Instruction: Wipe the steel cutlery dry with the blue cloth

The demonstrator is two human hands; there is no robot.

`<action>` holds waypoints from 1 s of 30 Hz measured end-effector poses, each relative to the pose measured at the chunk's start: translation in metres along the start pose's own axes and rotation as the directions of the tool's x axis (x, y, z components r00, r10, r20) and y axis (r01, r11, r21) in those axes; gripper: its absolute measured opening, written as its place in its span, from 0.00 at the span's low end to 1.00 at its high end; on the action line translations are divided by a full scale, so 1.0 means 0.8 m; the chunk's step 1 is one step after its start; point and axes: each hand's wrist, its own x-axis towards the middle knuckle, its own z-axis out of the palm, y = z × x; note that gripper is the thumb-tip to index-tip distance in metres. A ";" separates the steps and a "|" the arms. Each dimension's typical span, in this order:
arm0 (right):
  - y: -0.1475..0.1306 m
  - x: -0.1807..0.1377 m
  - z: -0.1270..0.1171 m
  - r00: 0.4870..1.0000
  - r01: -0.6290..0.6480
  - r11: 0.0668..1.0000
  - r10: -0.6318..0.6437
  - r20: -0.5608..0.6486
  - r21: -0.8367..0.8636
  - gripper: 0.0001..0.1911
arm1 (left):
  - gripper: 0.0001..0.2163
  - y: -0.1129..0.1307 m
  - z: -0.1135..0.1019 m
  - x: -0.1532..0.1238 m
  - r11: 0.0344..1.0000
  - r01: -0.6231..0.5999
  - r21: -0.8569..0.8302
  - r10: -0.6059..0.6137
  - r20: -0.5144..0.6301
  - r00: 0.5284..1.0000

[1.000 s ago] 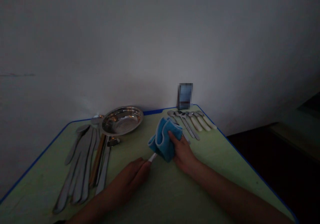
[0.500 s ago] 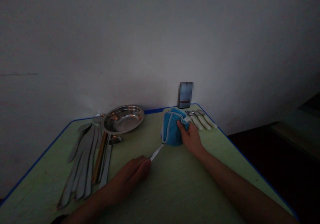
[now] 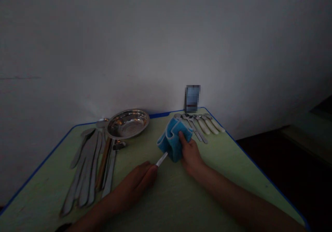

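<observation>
My right hand (image 3: 190,151) grips a bunched blue cloth (image 3: 171,140) near the middle of the green table (image 3: 181,197). The cloth is wrapped around a metal utensil with a white handle (image 3: 161,160); only a short piece of it shows between the cloth and my left hand. My left hand (image 3: 138,179) pinches the handle end of that utensil, knuckles up, resting on the table. The utensil's head is hidden inside the cloth.
A row of white-handled spoons (image 3: 204,124) lies at the far right by a small blurred card (image 3: 192,99) against the wall. A steel bowl (image 3: 128,123) stands at the back. Several long knives and spoons (image 3: 88,166) lie at the left. The table's blue edge drops off at right.
My right hand slid the cloth away along the utensil toward the spoons, then back toward my left hand. My left hand stayed put, holding the handle.
</observation>
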 end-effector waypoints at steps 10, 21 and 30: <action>-0.013 -0.016 0.013 0.992 -0.123 0.985 0.117 0.054 0.123 0.17 | 0.16 0.004 0.005 0.003 0.999 -0.029 -0.031 0.026 -0.079 0.997; -0.020 -0.015 0.006 0.986 -0.169 0.966 0.163 0.045 0.197 0.15 | 0.13 0.004 -0.004 0.000 0.940 -0.268 -0.209 0.273 -0.004 0.962; -0.025 -0.017 0.000 0.962 -0.070 0.990 0.099 0.255 -0.121 0.18 | 0.10 -0.012 0.005 0.012 0.914 -0.197 -0.354 0.090 -0.298 0.950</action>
